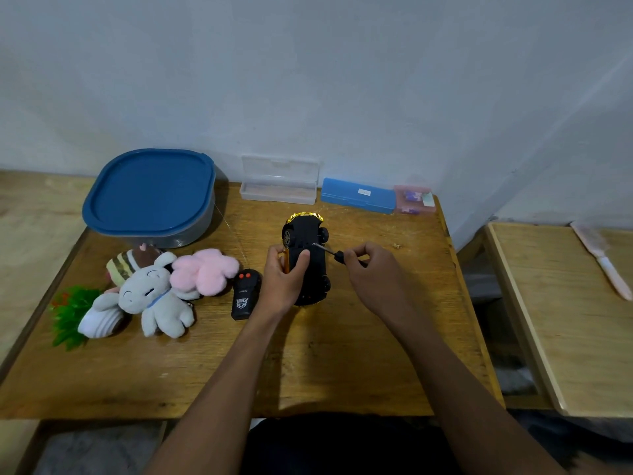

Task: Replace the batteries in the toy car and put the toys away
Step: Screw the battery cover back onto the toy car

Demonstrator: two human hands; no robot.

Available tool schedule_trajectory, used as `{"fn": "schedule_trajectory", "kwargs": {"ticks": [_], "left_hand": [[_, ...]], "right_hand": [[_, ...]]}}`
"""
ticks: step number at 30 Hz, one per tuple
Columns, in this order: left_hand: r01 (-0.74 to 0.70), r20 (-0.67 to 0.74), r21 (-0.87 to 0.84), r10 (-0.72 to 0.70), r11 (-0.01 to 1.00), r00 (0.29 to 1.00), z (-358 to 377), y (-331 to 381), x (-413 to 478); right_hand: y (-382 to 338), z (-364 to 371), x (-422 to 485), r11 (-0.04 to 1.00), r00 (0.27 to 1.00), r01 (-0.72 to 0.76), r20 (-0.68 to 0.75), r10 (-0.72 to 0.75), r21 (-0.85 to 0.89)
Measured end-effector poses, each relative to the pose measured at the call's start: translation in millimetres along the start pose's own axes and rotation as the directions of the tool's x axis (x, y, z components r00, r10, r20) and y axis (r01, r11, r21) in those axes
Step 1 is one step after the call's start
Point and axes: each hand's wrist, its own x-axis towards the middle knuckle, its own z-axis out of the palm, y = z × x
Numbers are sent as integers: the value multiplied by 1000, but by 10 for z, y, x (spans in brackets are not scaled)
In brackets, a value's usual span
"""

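Two unreadable marks: white label (364,192) on blue case (378,201), logo (241,305) on remote (246,286)

Bare left hand (283,274) and right hand (372,273), bare forearms, black clothing (342,447).

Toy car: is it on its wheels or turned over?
Turned over. The toy car shows its black underside to the camera; the left hand holds it.

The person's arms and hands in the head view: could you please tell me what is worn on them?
Nothing shows: the left hand and right hand are ungloved, with no ring, watch or bracelet, and the left forearm and right forearm are bare, no sleeve in frame. A dark garment shows at the bottom edge.
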Motion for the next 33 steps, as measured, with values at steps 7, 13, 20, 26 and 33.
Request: {"fn": "schedule_trajectory", "kwargs": {"ticks": [7, 13, 20, 26, 33], "left_hand": [[8, -6, 3, -8, 1000, 1000, 3, 23, 3], [3, -12, 0, -3, 1000, 1000, 1, 26, 10], [-2, -16, -2, 2, 1000, 1000, -4, 39, -7], [-28, -4, 45, 28, 999, 1000, -20, 37, -13], [-48, 3, 59, 48, 997, 999, -16, 42, -23]], "right_hand": [[-12, -32, -13, 1000, 1000, 7, 3, -7, -11], [-31, -29, -6, 1000, 1000, 12, 8, -12, -4], [-36, -27, 3, 1000, 1000, 13, 13, -13, -11], [-88, -86, 34, 993, 998, 56, 41, -52, -100], [-195, -195, 167, 943, 984, 177, 80, -160, -282]]}}
